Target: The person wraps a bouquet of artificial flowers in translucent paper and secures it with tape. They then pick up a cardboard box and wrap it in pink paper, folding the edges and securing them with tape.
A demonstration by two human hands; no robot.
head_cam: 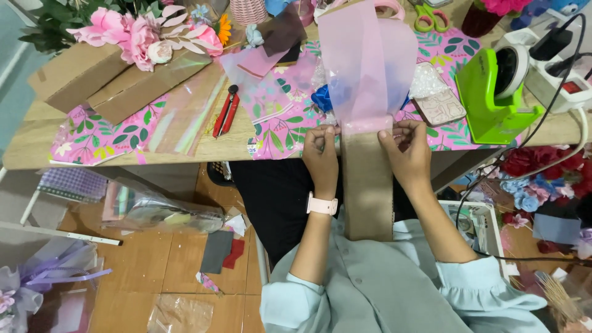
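Note:
My left hand (320, 154) and my right hand (404, 151) pinch the two lower corners of a sheer pink ribbon loop (369, 65) where it meets a tall brown cardboard strip (368, 185). The strip stands upright from my lap to the table edge, between both hands. The ribbon arches up and back over the wooden table (37, 145). A pale pink watch band sits on my left wrist. A blue ribbon flower (322, 98) lies on the table just behind the pink loop, partly hidden by it.
A red utility knife (226, 112), iridescent film (185, 114), cardboard boxes (92, 80) and pink artificial flowers (132, 34) lie on the table's left. A green tape dispenser (496, 92), a power strip (564, 83) and green scissors (430, 17) are right. Scraps litter the floor.

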